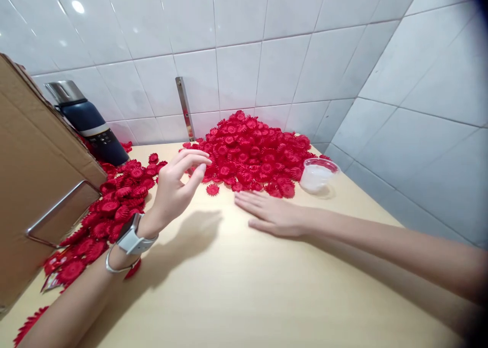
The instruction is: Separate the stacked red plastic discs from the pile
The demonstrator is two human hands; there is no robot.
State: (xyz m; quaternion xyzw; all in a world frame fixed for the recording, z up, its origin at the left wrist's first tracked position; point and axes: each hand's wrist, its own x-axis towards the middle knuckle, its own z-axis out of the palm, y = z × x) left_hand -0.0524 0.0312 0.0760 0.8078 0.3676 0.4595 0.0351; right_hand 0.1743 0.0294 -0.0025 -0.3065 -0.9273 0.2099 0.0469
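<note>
My right hand (269, 213) lies flat on the pale table, fingers stretched out, with the fingertips at the front edge of a large heap of red flower-shaped pieces (244, 152) with fringed edges. Raised above the table is my left hand (177, 185), its fingers loosely bent and the thumb a little apart from them; no object shows in it. A watch and a thin bangle are on the left wrist. One loose red piece (212, 189) lies on the table between my hands, just in front of the heap.
A clear plastic cup with white contents (318, 177) stands right of the heap. More red pieces (114, 206) spread along the left, beside a cardboard box (41, 175) and a metal stand (57, 213). Behind them leans a dark blue flask (89, 122). Tiled walls (244, 12) bound the table (244, 292).
</note>
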